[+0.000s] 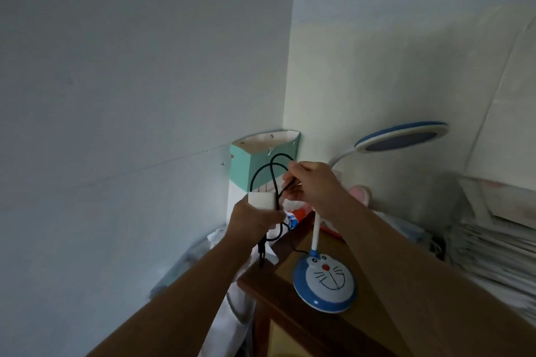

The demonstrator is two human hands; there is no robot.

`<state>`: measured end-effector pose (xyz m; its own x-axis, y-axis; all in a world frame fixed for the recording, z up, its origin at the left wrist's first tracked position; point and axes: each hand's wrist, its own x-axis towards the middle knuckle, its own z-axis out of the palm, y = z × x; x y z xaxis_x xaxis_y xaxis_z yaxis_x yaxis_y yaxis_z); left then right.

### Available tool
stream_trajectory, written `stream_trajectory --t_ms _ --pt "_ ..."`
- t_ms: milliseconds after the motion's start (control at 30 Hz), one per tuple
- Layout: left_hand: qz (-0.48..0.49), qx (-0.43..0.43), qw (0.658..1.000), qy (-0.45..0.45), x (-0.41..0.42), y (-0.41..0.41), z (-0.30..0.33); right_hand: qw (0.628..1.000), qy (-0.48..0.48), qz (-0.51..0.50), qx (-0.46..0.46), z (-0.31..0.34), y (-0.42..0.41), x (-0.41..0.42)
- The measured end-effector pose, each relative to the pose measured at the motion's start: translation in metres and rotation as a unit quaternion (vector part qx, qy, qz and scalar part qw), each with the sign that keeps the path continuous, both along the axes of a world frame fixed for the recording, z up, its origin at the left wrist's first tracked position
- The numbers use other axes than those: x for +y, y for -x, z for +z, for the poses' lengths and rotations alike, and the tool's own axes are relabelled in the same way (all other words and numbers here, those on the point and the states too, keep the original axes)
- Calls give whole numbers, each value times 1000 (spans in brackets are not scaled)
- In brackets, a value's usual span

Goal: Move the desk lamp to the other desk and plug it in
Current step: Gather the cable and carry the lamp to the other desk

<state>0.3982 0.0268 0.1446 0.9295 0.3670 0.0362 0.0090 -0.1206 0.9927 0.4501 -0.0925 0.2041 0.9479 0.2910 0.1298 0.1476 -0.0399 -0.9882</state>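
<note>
Gripping white plug (262,200) in left hand (251,219); right hand (311,184) pinching cable (269,166); lamp (324,278) below.

Home, likely bedroom or study corner. Evidence: cartoon-cat desk lamp (324,281) on wooden desk (293,319), pink plush toy (448,197) behind, teal paper holder (249,171) pinned to plain painted wall (130,81), stacked papers (490,246) at right.

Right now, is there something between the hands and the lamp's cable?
No. The left hand already holds the white adapter, and the right hand pinches the black cable itself. The lamp stands on the wooden desk under the right forearm.
</note>
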Motion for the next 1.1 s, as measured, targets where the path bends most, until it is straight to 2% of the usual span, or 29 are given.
stream_trajectory --t_ms 233,367,433,500,600,667,1000,1100 --pt "-12 14 999 37 -1 -37 -19 998 -26 -61 -19 -3 -17 1" --pt "4 11 998 56 -7 -45 -25 993 -29 -104 40 -15 -23 -9" --pt "11 7 998 55 -9 -48 -27 989 -6 -125 84 -24 -26 -15" --pt "21 6 998 53 -11 -49 -27 985 59 -135 94 -37 -30 -24" --pt "38 9 998 45 -13 -51 -29 967 210 -133 50 -55 -35 -38" --pt "50 13 998 28 -13 -52 -29 953 270 -134 14 -65 -37 -43" --pt "97 24 995 -16 -11 -57 -36 929 342 -131 -47 -103 -62 -40" --pt "107 27 994 -18 -14 -58 -38 889 385 -139 -205 -106 -71 -37"
